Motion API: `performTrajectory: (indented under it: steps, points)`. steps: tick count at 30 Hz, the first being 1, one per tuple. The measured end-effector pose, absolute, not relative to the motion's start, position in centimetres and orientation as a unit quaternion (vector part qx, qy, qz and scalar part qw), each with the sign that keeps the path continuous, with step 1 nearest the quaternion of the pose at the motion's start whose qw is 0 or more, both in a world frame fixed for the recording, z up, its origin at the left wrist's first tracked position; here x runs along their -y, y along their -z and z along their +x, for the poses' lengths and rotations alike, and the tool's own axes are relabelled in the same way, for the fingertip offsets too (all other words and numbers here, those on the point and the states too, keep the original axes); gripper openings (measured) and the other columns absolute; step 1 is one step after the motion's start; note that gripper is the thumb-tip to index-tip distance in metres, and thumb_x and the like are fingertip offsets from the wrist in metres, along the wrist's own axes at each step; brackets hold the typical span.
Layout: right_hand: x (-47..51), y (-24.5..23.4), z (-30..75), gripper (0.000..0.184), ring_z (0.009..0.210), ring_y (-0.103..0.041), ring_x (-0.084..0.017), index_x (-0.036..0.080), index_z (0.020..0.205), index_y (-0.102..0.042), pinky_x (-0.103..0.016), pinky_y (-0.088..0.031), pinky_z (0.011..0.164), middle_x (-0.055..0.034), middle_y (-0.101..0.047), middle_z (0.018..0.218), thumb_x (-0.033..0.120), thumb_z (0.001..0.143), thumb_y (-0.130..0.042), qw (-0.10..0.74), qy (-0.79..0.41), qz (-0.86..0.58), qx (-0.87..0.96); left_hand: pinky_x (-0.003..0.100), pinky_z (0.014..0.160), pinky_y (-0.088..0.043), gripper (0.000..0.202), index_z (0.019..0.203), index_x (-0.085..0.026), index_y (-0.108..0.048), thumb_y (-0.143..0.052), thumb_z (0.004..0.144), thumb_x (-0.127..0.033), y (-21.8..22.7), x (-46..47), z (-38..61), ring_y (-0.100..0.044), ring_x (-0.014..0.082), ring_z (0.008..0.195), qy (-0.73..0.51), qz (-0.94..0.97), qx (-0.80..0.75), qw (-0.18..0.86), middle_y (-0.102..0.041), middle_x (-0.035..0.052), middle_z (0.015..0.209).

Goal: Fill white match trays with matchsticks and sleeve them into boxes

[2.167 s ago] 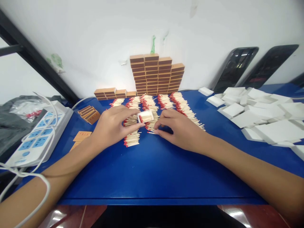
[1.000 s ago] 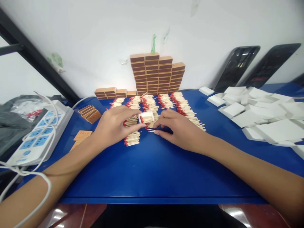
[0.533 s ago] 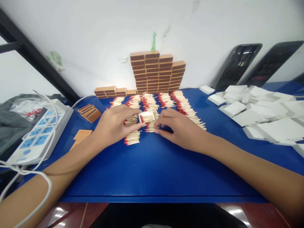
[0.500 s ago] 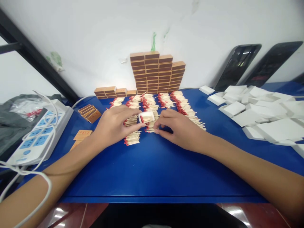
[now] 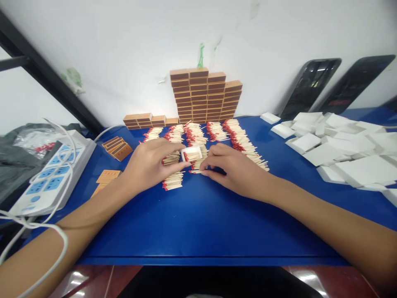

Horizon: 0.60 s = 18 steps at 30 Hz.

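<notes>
My left hand (image 5: 156,160) grips a small white matchbox tray (image 5: 196,149) between thumb and fingers, over the rows of matches. Several red-headed matches (image 5: 192,156) lie inside the tray. Just right of it, my right hand (image 5: 223,163) is closed in a pinch at the near end of a match row (image 5: 195,136); a pale matchstick (image 5: 196,171) shows at its fingertips. Other rows of matches lie around both hands, among them a long slanting row (image 5: 245,142) to the right and a short bundle (image 5: 173,181) below the left hand.
Brown matchboxes (image 5: 206,97) stand stacked against the wall, with a lower row to their left. White trays (image 5: 350,145) are heaped at the right. A power strip (image 5: 54,174) with white cables lies at the left, the cable crossing my left forearm. Orange sleeves (image 5: 108,176) lie nearby.
My right hand's fingertips have shifted very slightly left, at the near end of the match row. My left hand and the tray have stayed in place.
</notes>
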State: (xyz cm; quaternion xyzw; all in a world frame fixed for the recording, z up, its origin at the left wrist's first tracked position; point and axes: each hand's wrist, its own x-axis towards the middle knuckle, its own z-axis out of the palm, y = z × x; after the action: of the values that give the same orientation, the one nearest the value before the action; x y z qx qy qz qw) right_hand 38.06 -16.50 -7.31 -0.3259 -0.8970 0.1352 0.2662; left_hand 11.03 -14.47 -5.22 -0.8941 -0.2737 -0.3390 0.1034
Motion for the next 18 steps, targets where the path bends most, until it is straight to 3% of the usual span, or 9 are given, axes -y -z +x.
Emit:
performTrajectory:
  steps: [9, 18]
  points:
    - [16.47, 7.13, 37.97, 0.011, 0.093, -0.06, -0.024, 0.02, 0.09, -0.071, -0.036, -0.048, 0.08, -0.0069, -0.065, 0.091, 0.019, 0.101, -0.067, 0.243, -0.137, -0.347, 0.895, 0.033, 0.079, -0.062, 0.035, 0.115, -0.02, -0.077, -0.08, 0.095, -0.048, 5.47, 14.3, 10.8, -0.079, 0.0222, 0.087, 0.337, -0.892, 0.285, 0.092, -0.083, 0.0076, 0.101]
    - [16.03, 6.69, 38.86, 0.009, 0.095, -0.06, -0.025, 0.02, 0.094, -0.069, -0.037, -0.048, 0.081, -0.0077, -0.065, 0.095, 0.021, 0.102, -0.066, 0.257, -0.116, -0.347, 0.895, 0.032, 0.076, -0.06, 0.036, 0.115, -0.017, -0.077, -0.082, 0.093, -0.046, 5.26, 14.37, 10.84, -0.078, 0.021, 0.083, 0.337, -0.894, 0.278, 0.1, -0.083, 0.0076, 0.099]
